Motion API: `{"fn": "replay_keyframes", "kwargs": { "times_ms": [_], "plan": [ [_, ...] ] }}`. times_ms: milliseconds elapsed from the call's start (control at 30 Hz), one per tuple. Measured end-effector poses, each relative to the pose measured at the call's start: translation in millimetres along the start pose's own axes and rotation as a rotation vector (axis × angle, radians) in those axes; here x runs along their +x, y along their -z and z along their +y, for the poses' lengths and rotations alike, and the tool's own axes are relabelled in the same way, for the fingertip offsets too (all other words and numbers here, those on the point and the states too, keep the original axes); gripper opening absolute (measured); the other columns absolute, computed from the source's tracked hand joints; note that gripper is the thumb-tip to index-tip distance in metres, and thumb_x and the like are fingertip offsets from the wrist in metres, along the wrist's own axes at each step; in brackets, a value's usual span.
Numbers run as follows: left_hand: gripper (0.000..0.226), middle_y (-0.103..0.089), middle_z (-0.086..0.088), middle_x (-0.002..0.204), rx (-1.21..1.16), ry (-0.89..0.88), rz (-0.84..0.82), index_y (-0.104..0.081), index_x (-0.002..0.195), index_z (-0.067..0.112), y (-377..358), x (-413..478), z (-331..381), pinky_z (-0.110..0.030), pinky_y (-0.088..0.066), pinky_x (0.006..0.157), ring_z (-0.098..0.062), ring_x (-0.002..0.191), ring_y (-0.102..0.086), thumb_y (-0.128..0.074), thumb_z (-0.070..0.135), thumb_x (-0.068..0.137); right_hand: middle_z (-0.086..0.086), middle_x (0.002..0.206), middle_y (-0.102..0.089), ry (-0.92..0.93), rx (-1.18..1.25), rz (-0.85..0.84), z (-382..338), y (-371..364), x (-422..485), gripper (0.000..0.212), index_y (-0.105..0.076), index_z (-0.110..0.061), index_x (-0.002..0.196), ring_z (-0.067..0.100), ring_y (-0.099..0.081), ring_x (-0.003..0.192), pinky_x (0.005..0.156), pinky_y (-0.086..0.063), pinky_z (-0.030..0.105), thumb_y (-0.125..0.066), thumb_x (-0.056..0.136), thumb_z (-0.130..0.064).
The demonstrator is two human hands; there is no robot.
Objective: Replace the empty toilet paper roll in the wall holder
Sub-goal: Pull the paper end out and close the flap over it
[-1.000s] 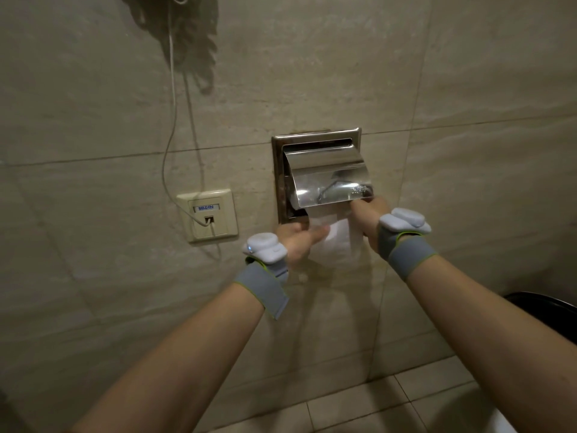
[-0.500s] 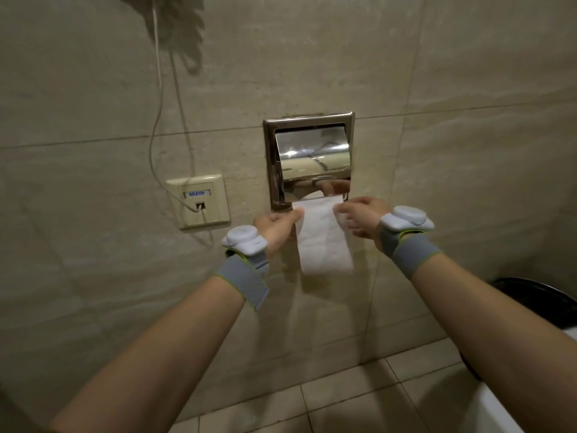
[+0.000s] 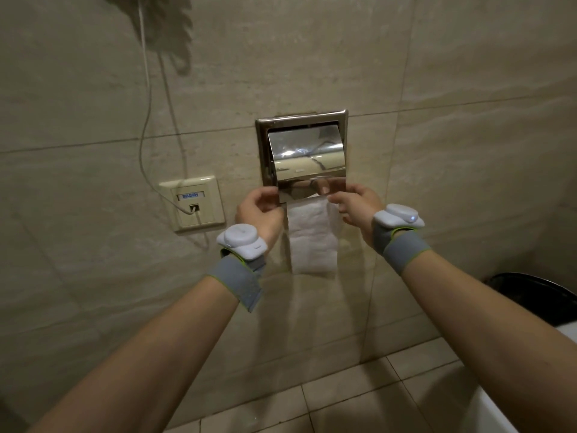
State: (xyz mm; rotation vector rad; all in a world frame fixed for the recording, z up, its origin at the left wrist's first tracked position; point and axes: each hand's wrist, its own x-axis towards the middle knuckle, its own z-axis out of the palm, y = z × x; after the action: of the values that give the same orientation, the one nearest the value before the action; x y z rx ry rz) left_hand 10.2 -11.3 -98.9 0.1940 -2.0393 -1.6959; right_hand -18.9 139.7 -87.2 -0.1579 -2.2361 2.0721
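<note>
A shiny steel wall holder [image 3: 301, 151] is set into the beige tiled wall, its hinged cover flap down over the roll. A white strip of toilet paper [image 3: 312, 237] hangs from under the flap; the roll itself is hidden. My left hand [image 3: 260, 212] pinches the flap's lower left corner. My right hand [image 3: 354, 204] is at the flap's lower right corner, fingers curled beside the paper's top edge; whether it grips the flap or the paper I cannot tell. Both wrists wear grey bands with white devices.
A cream wall socket plate [image 3: 192, 203] with a white cable [image 3: 145, 120] running up sits left of the holder. A black bin [image 3: 534, 300] stands at the lower right, with a white toilet edge [image 3: 499, 414] in the corner. The tiled floor [image 3: 359, 398] lies below.
The flap has come down from its raised position. The paper strip now hangs longer below it. Both hands have shifted to the flap's lower corners.
</note>
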Motion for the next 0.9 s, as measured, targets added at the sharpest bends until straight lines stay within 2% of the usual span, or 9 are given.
{"fn": "replay_keyframes", "kwargs": {
  "times_ms": [133,200,300,367,500,633,733,800,900],
  "plan": [
    [0.046,-0.065,-0.006,0.108,-0.011,-0.084,-0.014,-0.062,0.099,0.018,2.2,0.9,8.8,-0.025,-0.048,0.090,-0.018,0.107,-0.060,-0.046,-0.018,0.077,-0.001,0.085,-0.061,0.103,0.056,-0.018,-8.5,-1.8,-2.0,0.046,-0.058,-0.008,0.117,0.013,-0.058,0.085,0.095,-0.046,0.035,-0.052,0.075,0.011],
    [0.046,-0.062,-0.004,0.104,-0.069,-0.085,-0.051,-0.057,0.101,0.017,-0.4,-0.3,15.5,-0.024,-0.048,0.089,-0.016,0.104,-0.058,-0.046,-0.021,0.077,0.006,0.088,-0.065,0.169,0.089,-0.004,-11.0,-2.9,-2.2,0.054,-0.055,-0.005,0.121,0.018,-0.063,0.089,0.093,-0.049,0.035,-0.048,0.071,0.015],
    [0.050,-0.060,-0.006,0.108,-0.134,-0.081,-0.124,-0.047,0.107,0.013,-2.1,-3.5,22.6,-0.031,-0.052,0.089,-0.017,0.103,-0.057,-0.044,-0.025,0.077,0.012,0.095,-0.064,0.220,0.084,0.002,-12.6,-2.8,-3.8,0.056,-0.053,-0.005,0.121,0.031,-0.065,0.103,0.088,-0.053,0.034,-0.048,0.070,0.017],
    [0.053,-0.061,-0.005,0.107,-0.163,-0.086,-0.158,-0.044,0.113,0.013,-0.3,-3.6,26.3,-0.025,-0.055,0.080,-0.017,0.101,-0.058,-0.045,-0.026,0.077,0.008,0.091,-0.062,0.218,0.134,-0.017,-15.2,-2.2,-5.2,0.058,-0.051,-0.004,0.124,0.026,-0.065,0.093,0.074,-0.051,0.024,-0.046,0.071,0.019],
    [0.077,-0.055,0.001,0.123,-0.113,-0.158,-0.233,-0.032,0.145,0.011,-0.8,-5.8,30.2,-0.027,-0.052,0.091,-0.009,0.105,-0.058,-0.054,-0.021,0.078,0.001,0.086,-0.062,0.237,0.179,-0.027,-22.3,-2.2,-3.6,0.062,-0.056,-0.014,0.121,0.022,-0.059,0.085,0.064,-0.048,0.022,-0.044,0.069,0.018],
    [0.088,-0.055,-0.004,0.131,0.020,-0.160,-0.224,-0.032,0.152,0.021,-7.5,1.7,25.4,-0.008,-0.052,0.071,-0.009,0.087,-0.060,-0.058,-0.015,0.076,0.000,0.091,-0.062,0.180,0.196,-0.048,-21.8,-7.1,-6.9,0.052,-0.056,-0.013,0.117,0.020,-0.058,0.089,0.084,-0.052,0.034,-0.048,0.073,0.014],
    [0.093,-0.055,-0.011,0.132,0.037,-0.121,-0.209,-0.037,0.150,0.031,-10.0,7.7,22.4,-0.028,-0.058,0.087,-0.024,0.101,-0.065,-0.061,0.000,0.066,-0.004,0.085,-0.060,0.177,0.132,-0.035,-10.8,-6.6,-7.0,0.045,-0.056,-0.015,0.110,0.018,-0.057,0.091,0.087,-0.049,0.034,-0.052,0.074,0.011],
    [0.091,-0.055,-0.013,0.133,0.039,-0.078,-0.152,-0.041,0.147,0.027,-10.2,8.9,22.6,-0.042,-0.054,0.098,-0.030,0.112,-0.062,-0.059,0.006,0.061,-0.002,0.089,-0.063,0.161,0.064,-0.027,-2.5,-4.2,-7.7,0.039,-0.060,-0.017,0.103,0.024,-0.059,0.100,0.087,-0.051,0.035,-0.054,0.072,0.006],
    [0.083,-0.057,-0.012,0.131,0.002,0.019,-0.102,-0.042,0.140,0.015,-9.8,4.6,22.0,-0.040,-0.049,0.103,-0.025,0.116,-0.061,-0.068,0.012,0.061,0.009,0.115,-0.064,0.120,0.092,-0.003,8.4,-0.1,-5.7,0.051,-0.058,-0.014,0.119,0.024,-0.058,0.109,0.092,-0.050,0.033,-0.054,0.073,0.008]
  ]
}}
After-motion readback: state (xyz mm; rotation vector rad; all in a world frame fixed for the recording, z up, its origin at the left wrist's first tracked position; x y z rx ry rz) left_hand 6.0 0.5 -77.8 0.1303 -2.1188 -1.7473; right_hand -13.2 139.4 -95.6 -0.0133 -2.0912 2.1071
